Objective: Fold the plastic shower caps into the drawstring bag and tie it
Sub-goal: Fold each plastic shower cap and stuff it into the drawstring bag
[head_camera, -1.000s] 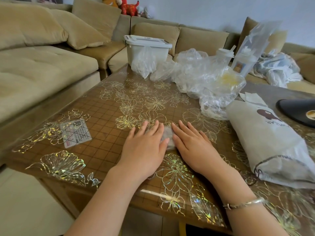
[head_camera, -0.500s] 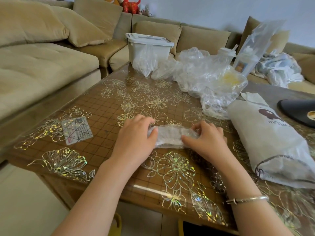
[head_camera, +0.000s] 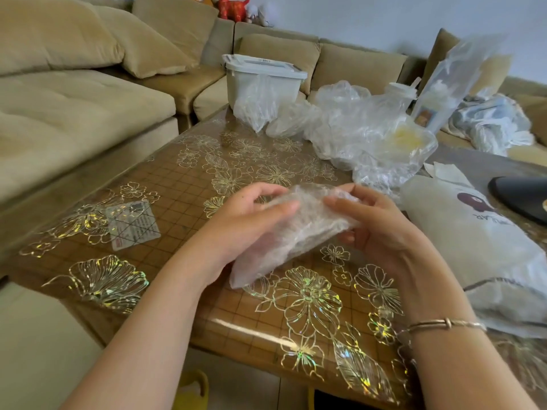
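Up off the table [head_camera: 165, 184], a folded shower cap [head_camera: 291, 232] hangs between both hands. The left hand [head_camera: 245, 226] curls around its left side, thumb pressed on top; the right hand [head_camera: 373, 229] pinches its upper right edge with bent fingers. Just right lies the drawstring bag [head_camera: 461, 247], flat, and loose shower caps [head_camera: 361, 131] are heaped behind.

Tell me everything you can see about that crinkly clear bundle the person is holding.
The folded shower cap is a flattened, oblong wad of thin, clear, crinkled plastic. It is held tilted above the table, upper end by the fingertips, lower corner pointing toward the person. The left hand grips its left side with thumb on top; the right hand pinches its upper right end. Whether the lower corner touches the table cannot be told.
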`<action>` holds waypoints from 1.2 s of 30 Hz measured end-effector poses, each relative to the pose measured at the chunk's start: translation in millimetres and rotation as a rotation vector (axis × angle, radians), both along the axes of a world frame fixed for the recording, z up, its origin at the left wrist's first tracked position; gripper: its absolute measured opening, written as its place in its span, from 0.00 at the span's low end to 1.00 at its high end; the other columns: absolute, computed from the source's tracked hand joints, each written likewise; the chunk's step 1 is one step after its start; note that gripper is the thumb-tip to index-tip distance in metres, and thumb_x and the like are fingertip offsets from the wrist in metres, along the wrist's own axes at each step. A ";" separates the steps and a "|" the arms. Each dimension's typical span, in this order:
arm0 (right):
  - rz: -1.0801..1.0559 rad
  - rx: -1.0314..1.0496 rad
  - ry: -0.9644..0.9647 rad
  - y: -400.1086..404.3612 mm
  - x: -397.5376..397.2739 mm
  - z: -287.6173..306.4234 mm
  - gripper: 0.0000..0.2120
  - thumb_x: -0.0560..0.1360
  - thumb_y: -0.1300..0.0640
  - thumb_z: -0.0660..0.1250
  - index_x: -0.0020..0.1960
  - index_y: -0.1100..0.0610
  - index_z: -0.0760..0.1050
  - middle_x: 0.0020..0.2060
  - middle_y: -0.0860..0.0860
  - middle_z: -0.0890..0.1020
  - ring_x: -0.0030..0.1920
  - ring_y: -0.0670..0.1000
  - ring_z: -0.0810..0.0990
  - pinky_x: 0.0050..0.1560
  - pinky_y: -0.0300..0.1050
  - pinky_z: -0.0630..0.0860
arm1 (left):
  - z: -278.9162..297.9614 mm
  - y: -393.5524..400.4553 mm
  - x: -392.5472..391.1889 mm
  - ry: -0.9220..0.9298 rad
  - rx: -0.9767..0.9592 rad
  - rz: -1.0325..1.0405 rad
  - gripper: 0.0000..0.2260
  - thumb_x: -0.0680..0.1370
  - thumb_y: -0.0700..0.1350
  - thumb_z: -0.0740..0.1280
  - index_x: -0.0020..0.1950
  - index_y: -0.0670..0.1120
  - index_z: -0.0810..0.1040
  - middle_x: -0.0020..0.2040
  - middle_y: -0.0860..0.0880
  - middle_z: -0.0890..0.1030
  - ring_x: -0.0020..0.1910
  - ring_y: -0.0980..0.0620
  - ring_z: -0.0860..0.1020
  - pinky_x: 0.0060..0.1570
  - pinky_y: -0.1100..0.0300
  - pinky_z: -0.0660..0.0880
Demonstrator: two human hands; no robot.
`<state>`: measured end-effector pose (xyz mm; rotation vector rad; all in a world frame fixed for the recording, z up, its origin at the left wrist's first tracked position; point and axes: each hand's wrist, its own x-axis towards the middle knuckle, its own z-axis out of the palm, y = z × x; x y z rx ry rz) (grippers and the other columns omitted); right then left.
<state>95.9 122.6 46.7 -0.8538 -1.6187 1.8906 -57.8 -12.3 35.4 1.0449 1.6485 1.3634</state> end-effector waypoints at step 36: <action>-0.016 0.855 -0.159 -22.4 -23.3 -42.4 0.06 0.75 0.56 0.72 0.40 0.49 0.79 0.30 0.40 0.76 0.36 0.42 0.69 0.38 0.33 0.65 | -23.5 -6.0 11.6 0.330 -0.061 0.300 0.11 0.80 0.56 0.54 0.52 0.55 0.74 0.47 0.56 0.79 0.54 0.50 0.76 0.56 0.50 0.72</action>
